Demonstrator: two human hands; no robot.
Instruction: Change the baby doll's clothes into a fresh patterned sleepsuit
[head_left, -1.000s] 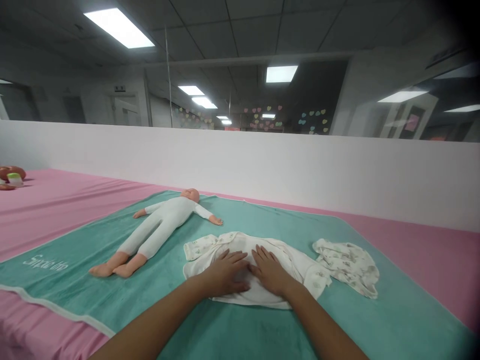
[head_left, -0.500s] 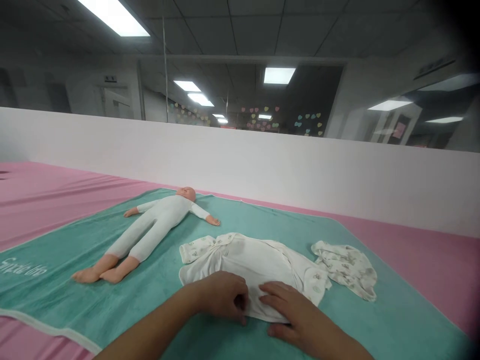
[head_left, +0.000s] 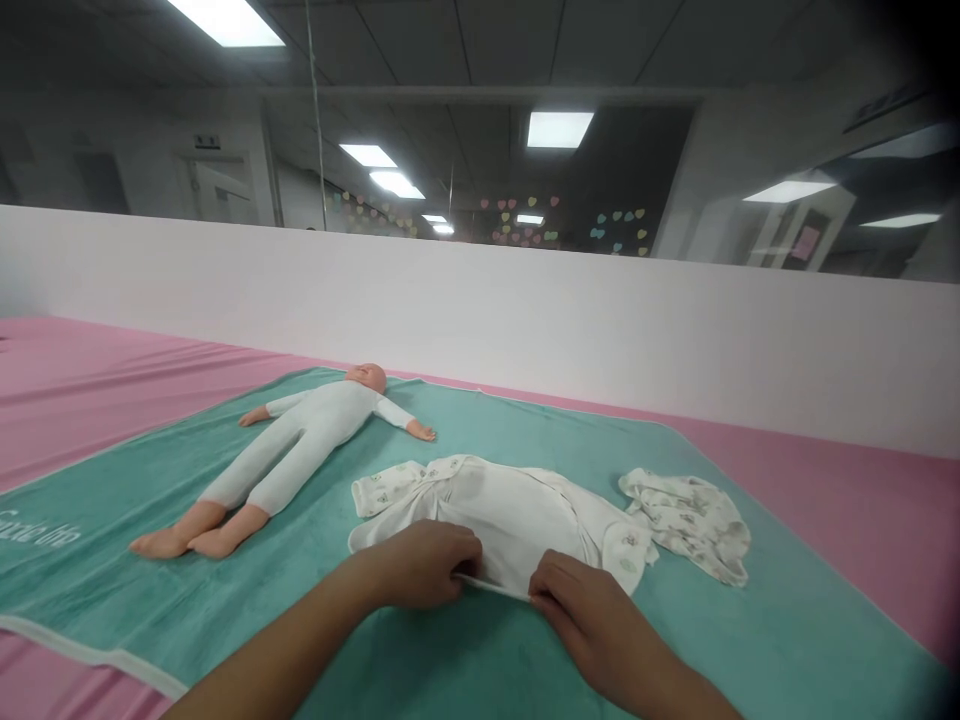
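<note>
A white baby top with small printed figures on its sleeves lies spread on a green blanket. My left hand pinches the top's near edge, its fingertips partly hidden. To the right, my right hand is closed on the same edge, thumb below and fingers above. Between the two hands the edge is pulled straight and slightly raised. A baby doll in a white suit lies on its back at the left, away from both hands.
Beside the top's right sleeve lies a crumpled printed white garment. Pink cloth surrounds the blanket. A low white wall runs along the back, with mirror or glass above it.
Both hands have closed on the top's near edge and lifted it a little; the right hand's fingers were spread before. The view has shifted slightly.
</note>
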